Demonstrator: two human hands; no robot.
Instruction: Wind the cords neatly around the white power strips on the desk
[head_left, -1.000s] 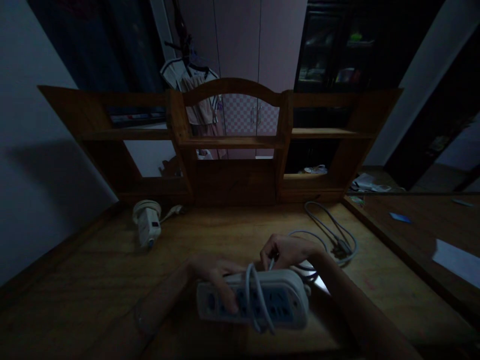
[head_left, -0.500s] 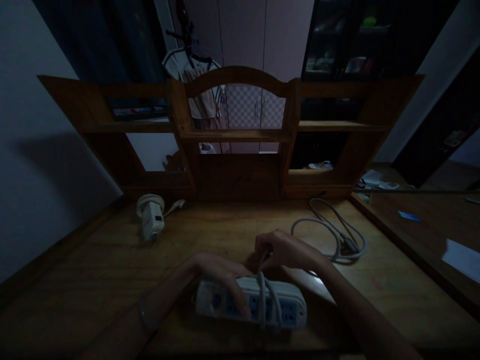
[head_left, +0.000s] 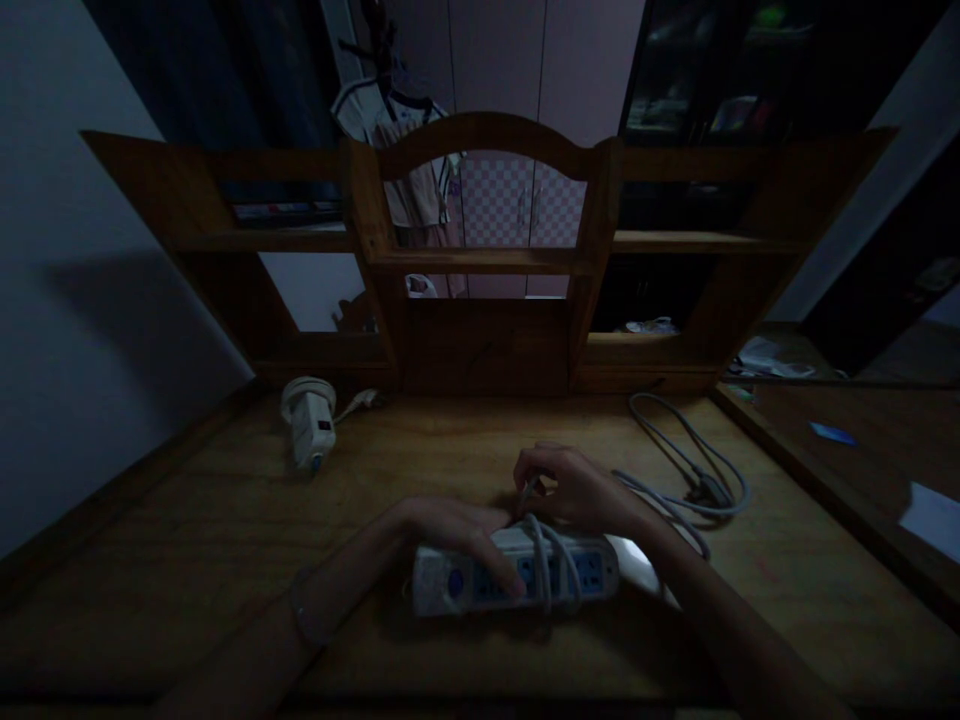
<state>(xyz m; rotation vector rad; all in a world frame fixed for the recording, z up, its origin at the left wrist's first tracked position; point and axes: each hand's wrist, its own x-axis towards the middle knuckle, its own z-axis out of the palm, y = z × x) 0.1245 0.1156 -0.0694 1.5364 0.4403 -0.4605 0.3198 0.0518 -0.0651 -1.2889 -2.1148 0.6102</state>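
- The white power strip (head_left: 480, 585) lies on the wooden desk (head_left: 187, 540), close to the near edge and between both forearms.
- Its long axis runs left to right, with the right end tipped slightly away. The blue socket face is turned up and toward the camera.
- The left hand (head_left: 457, 528) grips the strip from behind, its fingers curled over the top onto the sockets.
- The grey cord (head_left: 553, 570) crosses the strip's short way in at least 2 turns, right of centre.
- The right hand (head_left: 574, 490) sits just behind the strip, fingers closed in a pinch on the cord.
- The rest of the cord trails right in a loose loop to its plug (head_left: 712, 492).
- A white device (head_left: 311, 428) lies well apart at the back left, near the shelf unit (head_left: 480, 262).
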